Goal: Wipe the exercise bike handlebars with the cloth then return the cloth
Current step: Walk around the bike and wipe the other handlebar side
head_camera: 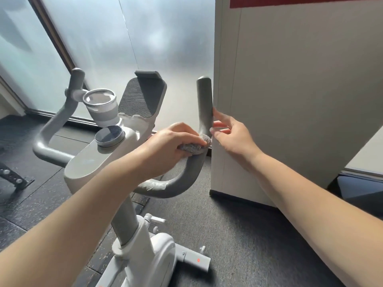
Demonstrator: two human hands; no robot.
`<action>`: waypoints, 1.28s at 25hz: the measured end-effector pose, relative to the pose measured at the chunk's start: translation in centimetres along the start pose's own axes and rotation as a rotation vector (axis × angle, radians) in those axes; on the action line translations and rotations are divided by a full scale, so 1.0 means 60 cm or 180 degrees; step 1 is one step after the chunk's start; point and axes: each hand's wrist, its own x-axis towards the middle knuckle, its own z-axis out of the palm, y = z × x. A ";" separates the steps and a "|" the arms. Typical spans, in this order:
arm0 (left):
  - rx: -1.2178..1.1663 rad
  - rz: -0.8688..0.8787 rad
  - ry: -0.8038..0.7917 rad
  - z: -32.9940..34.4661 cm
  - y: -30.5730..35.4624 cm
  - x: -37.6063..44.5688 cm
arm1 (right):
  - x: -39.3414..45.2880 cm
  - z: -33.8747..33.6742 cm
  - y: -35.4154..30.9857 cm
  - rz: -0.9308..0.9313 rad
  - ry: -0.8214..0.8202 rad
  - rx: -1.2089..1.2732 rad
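A white exercise bike has grey curved handlebars. My left hand (pixel 174 141) presses a small grey cloth (pixel 194 146) against the bend of the right handlebar (pixel 191 171), fingers wrapped over the cloth. My right hand (pixel 232 134) is at the upright part of that handlebar (pixel 205 100), thumb and fingers apart around the bar just above the cloth, touching it lightly. The left handlebar (pixel 56 119) curves up at the far left, with no hand near it.
The bike's console carries a round display (pixel 109 137), a cup holder (pixel 101 106) and a tablet rest (pixel 143 96). A white cabinet or wall panel (pixel 290 90) stands right beside the right handlebar. Frosted glass lies behind; dark rubber floor below.
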 end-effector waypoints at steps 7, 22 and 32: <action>-0.0058 -0.0287 0.0102 -0.021 0.005 0.000 | -0.006 0.002 0.001 -0.0055 -0.0153 -0.0337; -0.0192 0.0355 -0.0565 -0.015 -0.018 -0.049 | -0.031 0.045 0.000 0.0164 0.0403 -0.0127; -0.0396 0.0879 -0.1105 -0.039 -0.057 -0.071 | -0.083 0.092 -0.009 0.0332 0.0941 -0.0319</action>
